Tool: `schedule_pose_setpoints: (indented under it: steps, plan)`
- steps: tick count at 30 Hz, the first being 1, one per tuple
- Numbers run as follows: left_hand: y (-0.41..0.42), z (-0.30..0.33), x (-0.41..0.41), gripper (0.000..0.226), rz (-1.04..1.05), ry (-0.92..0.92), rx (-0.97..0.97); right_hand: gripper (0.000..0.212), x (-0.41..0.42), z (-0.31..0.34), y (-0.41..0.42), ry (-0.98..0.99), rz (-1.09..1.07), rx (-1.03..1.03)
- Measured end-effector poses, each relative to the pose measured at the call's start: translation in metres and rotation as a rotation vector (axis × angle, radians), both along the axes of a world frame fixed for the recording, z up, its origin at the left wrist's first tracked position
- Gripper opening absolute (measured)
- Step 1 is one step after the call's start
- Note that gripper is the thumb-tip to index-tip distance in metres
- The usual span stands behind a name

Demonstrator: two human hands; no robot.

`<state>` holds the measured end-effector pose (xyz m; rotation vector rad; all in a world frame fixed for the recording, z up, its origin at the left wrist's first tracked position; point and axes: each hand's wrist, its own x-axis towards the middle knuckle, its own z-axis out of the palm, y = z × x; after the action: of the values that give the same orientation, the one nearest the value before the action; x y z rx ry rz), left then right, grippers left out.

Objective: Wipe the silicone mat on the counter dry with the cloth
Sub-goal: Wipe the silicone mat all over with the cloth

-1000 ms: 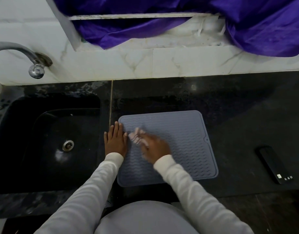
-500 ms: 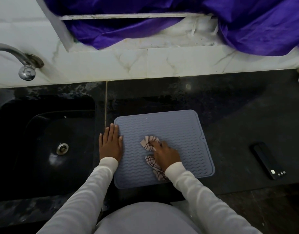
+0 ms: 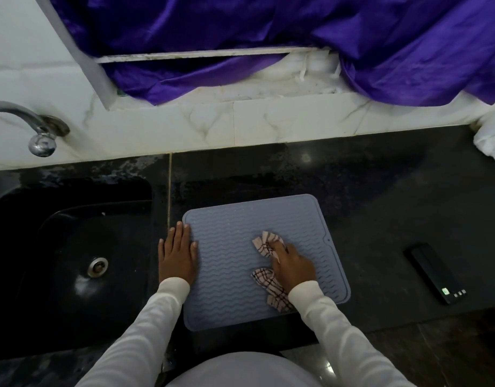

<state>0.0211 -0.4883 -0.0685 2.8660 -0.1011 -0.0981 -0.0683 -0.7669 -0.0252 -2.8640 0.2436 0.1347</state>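
Cloth [image 3: 268,263] under right hand [image 3: 292,265] runs near-to-far along mat [image 3: 226,275]

You are standing at a home kitchen counter. The worktop [image 3: 380,191] is dark polished stone with a black sink [image 3: 73,247] set into it at the left, its drain [image 3: 97,267] visible in the basin. A chrome tap [image 3: 31,127] projects from the white marble-look wall tiles [image 3: 240,127]. A purple curtain [image 3: 268,32] hangs over the window ledge behind. A phone [image 3: 434,273] lies on the worktop at the right.
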Motion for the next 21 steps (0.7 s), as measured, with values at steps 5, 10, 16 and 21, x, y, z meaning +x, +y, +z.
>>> schedule_pose_setpoints:
  steps: [5, 10, 16, 21]
  plan:
    - [-0.001, 0.004, -0.003, 0.069, 0.000, 0.017, -0.010, 0.043, -0.003, 0.000, -0.024, 0.015, -0.064, 0.025]
    - [-0.003, 0.006, -0.003, 0.069, 0.013, 0.019, -0.013, 0.044, -0.002, 0.003, -0.038, 0.051, -0.091, 0.017]
    - [-0.005, 0.007, -0.003, 0.068, 0.022, 0.014, -0.009, 0.047, -0.006, 0.001, -0.058, -0.008, -0.146, 0.038]
    - [-0.004, 0.006, -0.004, 0.067, 0.030, 0.006, -0.006, 0.048, -0.006, 0.009, -0.073, 0.052, -0.230, 0.002]
